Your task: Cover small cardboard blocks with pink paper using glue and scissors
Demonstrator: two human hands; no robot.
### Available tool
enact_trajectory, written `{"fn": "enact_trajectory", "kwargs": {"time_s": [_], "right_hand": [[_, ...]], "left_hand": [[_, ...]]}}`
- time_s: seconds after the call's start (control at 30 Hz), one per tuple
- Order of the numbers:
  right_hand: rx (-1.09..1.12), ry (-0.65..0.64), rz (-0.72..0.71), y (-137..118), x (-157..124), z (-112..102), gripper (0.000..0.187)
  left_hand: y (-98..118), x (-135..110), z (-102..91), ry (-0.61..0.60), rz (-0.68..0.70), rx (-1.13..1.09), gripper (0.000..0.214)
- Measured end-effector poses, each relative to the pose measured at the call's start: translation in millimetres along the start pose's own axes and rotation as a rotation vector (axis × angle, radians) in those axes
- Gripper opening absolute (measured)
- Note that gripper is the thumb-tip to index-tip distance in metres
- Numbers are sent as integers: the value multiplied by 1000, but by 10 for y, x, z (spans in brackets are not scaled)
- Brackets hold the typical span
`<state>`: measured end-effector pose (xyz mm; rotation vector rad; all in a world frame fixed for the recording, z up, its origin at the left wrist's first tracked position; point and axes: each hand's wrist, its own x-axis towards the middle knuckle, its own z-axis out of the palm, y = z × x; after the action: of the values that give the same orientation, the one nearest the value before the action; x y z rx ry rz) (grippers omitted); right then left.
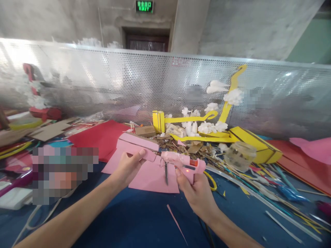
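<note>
My left hand is closed around a folded pink paper box, thumb on its near edge. My right hand grips the handle of a pink hot glue gun with an orange switch and a small red light. The gun's nozzle points left and meets the right end of the pink box. A flat pink paper sheet lies on the blue table under both hands.
A yellow paper model with white cotton tufts stands behind. A clear glass jar sits to the right among paper scraps and strips. Red sheets lie at the left and right. A perforated metal screen closes the back.
</note>
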<state>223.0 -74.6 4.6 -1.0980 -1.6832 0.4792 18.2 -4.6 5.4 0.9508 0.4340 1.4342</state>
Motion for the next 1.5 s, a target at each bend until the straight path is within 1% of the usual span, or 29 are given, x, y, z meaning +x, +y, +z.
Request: {"fn": "enact_trajectory", "kwargs": {"time_s": [0.27,0.47,0.57,0.83,1.1,1.33,1.5], "right_hand": [[-17,-5,-22,22,-15,-3,45],[-14,-6,-21,41,-21,-3,43],[-21,-1,-25,44,-15,1,41],[-11,17,-30,38,-14,4,42],[-12,25,0,55,-30,-7,48],[-35,15,4,31,-24,-15,48],[0,19,10,33,-17,-8,47]], "left_hand": [[-9,-5,-8,-16,1,-11,55],[-22,9,-39,-8,-1,-20,52],[-31,8,-47,1,2,-24,54],[-27,6,-46,17,-1,-31,55],[-8,3,-34,37,-18,-47,52],[-5,7,-38,28,-21,-73,46],[10,-4,-24,29,-29,-58,46]]}}
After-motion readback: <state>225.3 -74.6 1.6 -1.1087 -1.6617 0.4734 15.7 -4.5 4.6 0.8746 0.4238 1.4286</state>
